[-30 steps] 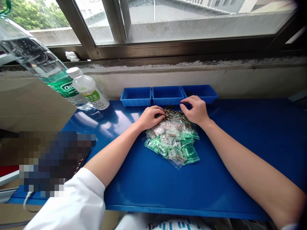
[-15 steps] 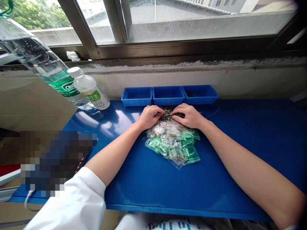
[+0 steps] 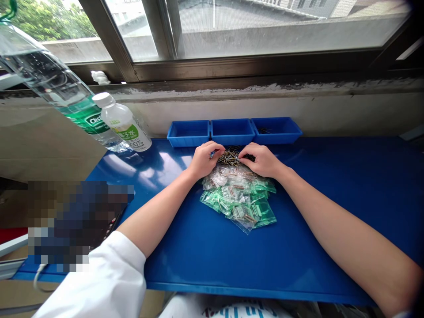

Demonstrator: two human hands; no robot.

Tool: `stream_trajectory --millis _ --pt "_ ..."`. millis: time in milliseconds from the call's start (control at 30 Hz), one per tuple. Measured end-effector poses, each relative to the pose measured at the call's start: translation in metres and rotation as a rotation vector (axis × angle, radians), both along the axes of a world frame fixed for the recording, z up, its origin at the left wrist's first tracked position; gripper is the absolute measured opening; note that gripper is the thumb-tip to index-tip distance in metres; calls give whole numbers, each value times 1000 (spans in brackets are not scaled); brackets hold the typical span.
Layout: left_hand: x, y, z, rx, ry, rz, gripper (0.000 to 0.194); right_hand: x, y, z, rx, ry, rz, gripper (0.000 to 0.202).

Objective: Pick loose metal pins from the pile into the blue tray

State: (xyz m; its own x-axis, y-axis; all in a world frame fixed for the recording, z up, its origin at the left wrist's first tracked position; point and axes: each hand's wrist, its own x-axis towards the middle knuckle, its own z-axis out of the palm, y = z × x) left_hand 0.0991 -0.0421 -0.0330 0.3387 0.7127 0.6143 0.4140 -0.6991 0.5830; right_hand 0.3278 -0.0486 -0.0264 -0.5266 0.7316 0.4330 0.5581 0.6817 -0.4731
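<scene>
A pile of small thin screws (image 3: 229, 158), dark and brass-coloured, lies on the blue table between my two hands. At its left side my left hand (image 3: 208, 158) is closed in a pinch, thumb and forefinger together just above the screws. My right hand (image 3: 260, 159) pinches at the right side of the pile, its fingertips against the screws. What either pinch holds is too small to make out. Below the pile, towards me, lie several clear and green plastic bags (image 3: 238, 194) with small pins or screws inside.
Three blue bins stand in a row behind the pile: left bin (image 3: 188, 142), middle bin (image 3: 232, 139) and right bin (image 3: 280, 138), the last with a few dark screws. A white-capped bottle (image 3: 124, 123) and a large water bottle (image 3: 62, 84) stand at the back left of the blue table (image 3: 198, 260).
My left hand has risen slightly and its thumb and forefinger have drawn together. My right fingertips have closed in a little at the pile. The bags and bins have not moved.
</scene>
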Motion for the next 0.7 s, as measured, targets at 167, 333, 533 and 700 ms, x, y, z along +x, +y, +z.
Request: stream_trajectory --millis 167,333,533,700 --pt "1 -2 3 -18 -33 35 9 0 0 0 -9 15 -13 9" --pt "2 -2 4 -43 -114 50 10 -5 -4 4 50 20 -20 11" --pt "11 -11 9 -141 -240 -78 12 -16 -11 9 113 7 54 16" --pt "15 -17 13 -179 -262 -126 12 -19 -12 9 108 16 67 15"
